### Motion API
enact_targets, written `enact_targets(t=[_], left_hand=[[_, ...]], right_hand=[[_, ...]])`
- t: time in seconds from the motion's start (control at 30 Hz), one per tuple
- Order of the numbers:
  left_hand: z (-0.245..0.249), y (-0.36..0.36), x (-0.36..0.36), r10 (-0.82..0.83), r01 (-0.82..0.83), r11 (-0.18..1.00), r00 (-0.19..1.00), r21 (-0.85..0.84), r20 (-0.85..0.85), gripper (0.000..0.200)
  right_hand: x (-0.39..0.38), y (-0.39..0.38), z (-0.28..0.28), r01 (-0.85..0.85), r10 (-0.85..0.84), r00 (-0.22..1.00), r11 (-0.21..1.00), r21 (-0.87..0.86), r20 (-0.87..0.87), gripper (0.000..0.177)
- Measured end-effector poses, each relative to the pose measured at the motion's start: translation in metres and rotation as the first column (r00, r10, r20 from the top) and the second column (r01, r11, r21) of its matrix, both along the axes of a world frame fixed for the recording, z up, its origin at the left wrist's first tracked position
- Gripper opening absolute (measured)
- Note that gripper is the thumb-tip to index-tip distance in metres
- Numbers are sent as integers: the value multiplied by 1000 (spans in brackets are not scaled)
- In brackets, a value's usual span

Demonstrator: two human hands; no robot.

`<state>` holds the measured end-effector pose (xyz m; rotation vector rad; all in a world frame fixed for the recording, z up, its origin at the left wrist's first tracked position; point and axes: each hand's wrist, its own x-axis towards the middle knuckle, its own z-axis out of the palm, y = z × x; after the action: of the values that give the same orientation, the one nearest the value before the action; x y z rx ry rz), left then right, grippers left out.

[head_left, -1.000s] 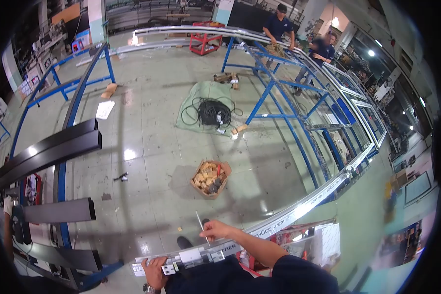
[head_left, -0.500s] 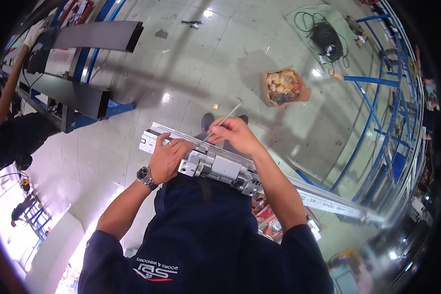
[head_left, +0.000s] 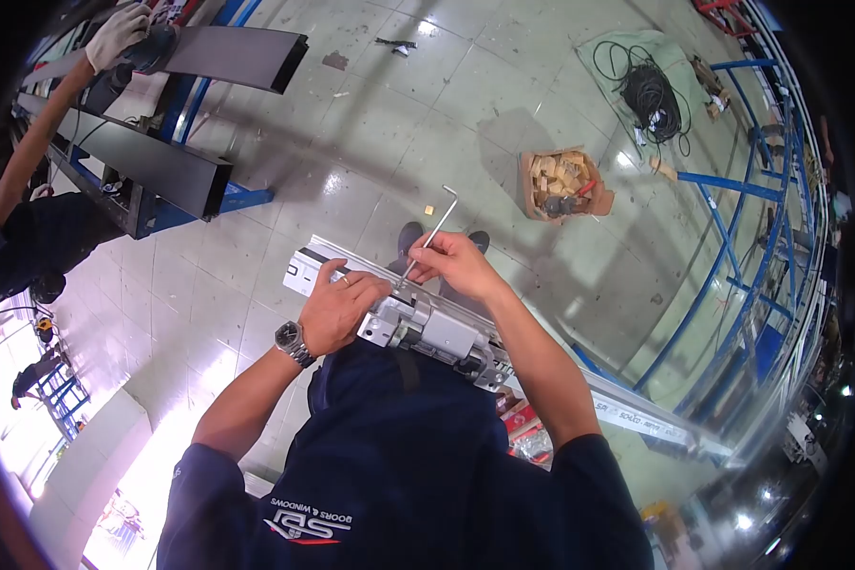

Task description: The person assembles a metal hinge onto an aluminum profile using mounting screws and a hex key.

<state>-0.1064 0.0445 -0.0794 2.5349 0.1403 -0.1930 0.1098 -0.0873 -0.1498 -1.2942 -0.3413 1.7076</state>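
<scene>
A long silver aluminium profile [head_left: 300, 274] lies across in front of my body, slanting down to the right. On it sits a grey metal hinge [head_left: 445, 330] with a cylindrical body. My left hand [head_left: 340, 309] rests over the profile beside the hinge, gripping it with the fingers bent. Between the fingers of my right hand [head_left: 461, 266] is an Allen key [head_left: 437, 228], its bent end pointing up and away. The lower tip of the key meets the profile near my left fingertips; whether it sits in a screw cannot be made out.
A cardboard box [head_left: 526, 187] of small blocks stands on the floor ahead. Coiled black cable [head_left: 651, 100] lies on a green sheet. Blue metal racking [head_left: 731, 180] runs along the right. At left, a co-worker's gloved hand [head_left: 116, 40] works by dark profiles [head_left: 233, 57].
The Allen key has turned so its bent end now shows. My hands stay at the same spot on the profile. The co-worker's gloved hand has moved right along the dark profile.
</scene>
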Motion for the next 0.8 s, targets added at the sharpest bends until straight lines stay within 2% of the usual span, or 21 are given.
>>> enact_targets(t=[0.1,0.2,0.3,0.4,0.5,0.57,0.63,0.7,0.77,0.8], left_hand=[[6,4,0,-46,47,999,998,11,-49,59],[13,10,1,-112,110,994,989,-26,-100,65],[22,25,8,-143,118,971,984,-207,-110,54],[4,49,26,-252,133,892,940,-432,-231,38],[-8,49,54,-54,-150,837,935,-527,-350,31],[-42,43,67,-106,-4,921,959,-389,-263,37],[-43,24,75,-2,-64,980,943,-188,-333,34],[-50,15,74,20,-72,988,936,-138,-351,30],[-41,11,73,54,-127,975,931,-182,-360,33],[-42,10,72,53,-135,968,934,-212,-354,32]], right_hand=[[0,2,-6,30,-32,997,999,-27,-70,22],[-2,3,-13,7,-7,1000,999,-35,18,23],[-10,6,-12,44,-37,991,998,-52,125,26],[-13,4,-17,45,-25,988,991,-128,151,29],[-18,4,-19,59,-39,988,989,-134,152,26],[-22,3,-30,36,-25,978,998,-50,209,30],[-21,1,-48,-33,37,947,999,-18,320,32],[-25,0,-45,68,-73,955,997,27,288,38],[-20,1,-29,-3,5,931,1000,-4,366,34],[-22,0,-21,71,-95,952,993,89,291,29]])
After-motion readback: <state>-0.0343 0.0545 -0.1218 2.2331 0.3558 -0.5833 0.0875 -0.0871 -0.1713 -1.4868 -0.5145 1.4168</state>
